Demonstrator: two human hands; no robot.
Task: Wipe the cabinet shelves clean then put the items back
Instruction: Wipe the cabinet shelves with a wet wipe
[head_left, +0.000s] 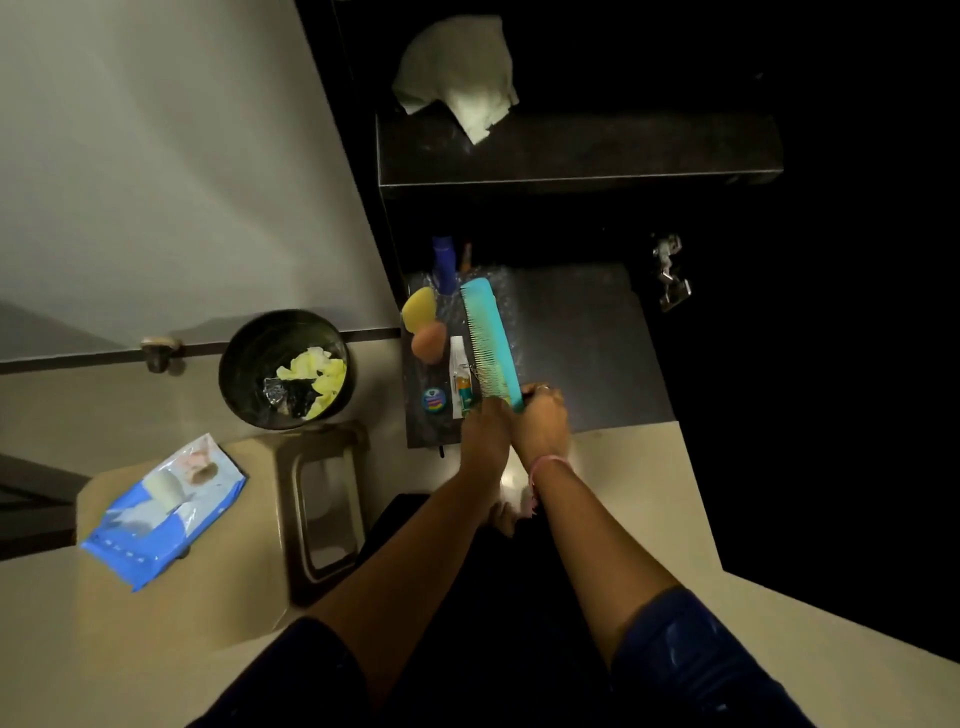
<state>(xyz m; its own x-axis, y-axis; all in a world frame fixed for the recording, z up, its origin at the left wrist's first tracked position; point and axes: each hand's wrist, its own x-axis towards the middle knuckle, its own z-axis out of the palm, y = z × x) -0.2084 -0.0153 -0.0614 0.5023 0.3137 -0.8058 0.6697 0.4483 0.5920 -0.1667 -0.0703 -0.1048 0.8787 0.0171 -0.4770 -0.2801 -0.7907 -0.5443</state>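
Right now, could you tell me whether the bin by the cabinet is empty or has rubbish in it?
Not empty: the bin holds crumpled yellowish wipes and some dark scraps at its bottom.

Head view, steeply downward (close) over cabinet shelves (571, 322).

Lower shelf (571, 332): dark, glossy. Teal comb (488, 343) lies lengthwise, near end in hand. Beside it: yellow sponge (418, 307), orange sponge (429, 339), small tube (460, 384), round tin (434, 401), blue bottle (443, 262) upright, apparently. Upper shelf (597, 150): crumpled white wipe (457, 78) at left.
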